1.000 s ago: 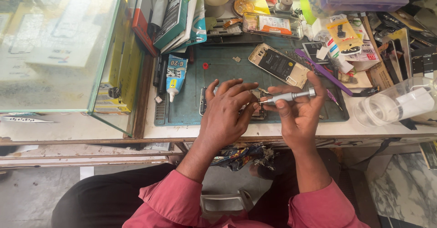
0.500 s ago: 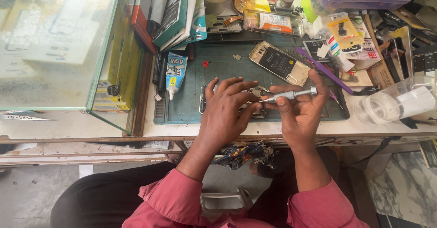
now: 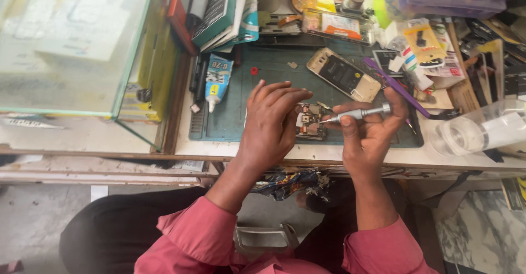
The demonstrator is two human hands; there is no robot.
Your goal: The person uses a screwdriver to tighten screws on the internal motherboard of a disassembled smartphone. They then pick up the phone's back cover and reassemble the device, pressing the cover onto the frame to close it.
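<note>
My right hand [image 3: 367,137] grips a silver screwdriver [image 3: 356,113], tip at the phone circuit board [image 3: 310,122] lying on the green mat [image 3: 263,77], counter's near edge. Left hand [image 3: 268,126] w/ fingers spread pins board. I'd keep driver steady, light pressure.

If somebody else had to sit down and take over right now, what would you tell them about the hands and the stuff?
Left hand: fingers spread, pressing down on the small opened phone part on the green mat.
Right hand: grip closed on a silver screwdriver, its tip at the part's upper right edge.
A second phone frame lies apart, further back on the mat; purple tool beside it; glue tube at the mat's left edge.
Done: the part's cover is off and its insides show.
Left: the screwdriver work at that corner; which screws remain is too small to tell.
</note>
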